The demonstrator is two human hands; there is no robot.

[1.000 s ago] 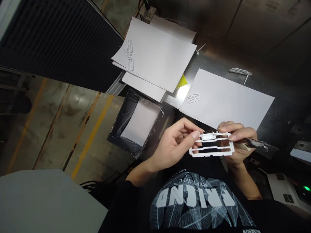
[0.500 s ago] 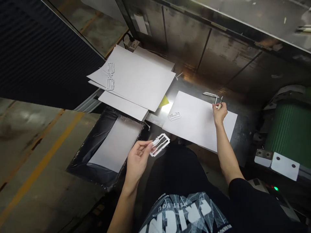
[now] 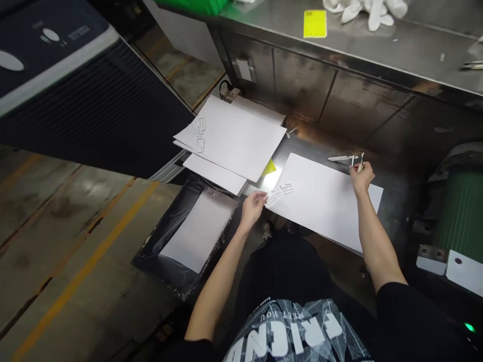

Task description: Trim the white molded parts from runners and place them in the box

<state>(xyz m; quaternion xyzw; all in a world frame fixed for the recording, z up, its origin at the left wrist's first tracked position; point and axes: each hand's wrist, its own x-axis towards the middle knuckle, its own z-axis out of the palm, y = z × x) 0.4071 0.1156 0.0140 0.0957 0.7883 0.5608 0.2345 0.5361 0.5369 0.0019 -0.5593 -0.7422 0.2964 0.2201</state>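
Note:
My left hand (image 3: 252, 205) reaches out to the near left corner of a white sheet (image 3: 328, 201) and pinches a white plastic frame (image 3: 272, 198) that lies against a second white frame (image 3: 284, 190) on the sheet. My right hand (image 3: 361, 177) is closed around a small cutting tool (image 3: 361, 162) at the sheet's far edge. Just left of that tool rests a loose white plastic piece (image 3: 341, 159) on the metal table.
A stack of white sheets (image 3: 236, 141) with more frames (image 3: 199, 136) on it lies to the far left. Below it stands a black-lined box (image 3: 181, 236) holding a white sheet. A green roller machine (image 3: 458, 216) is at the right. A steel shelf (image 3: 358, 45) runs above.
My left hand has carried the white frame forward from near my body onto the sheet's corner. My right hand stays at the far edge with the tool. The view has tilted upward.

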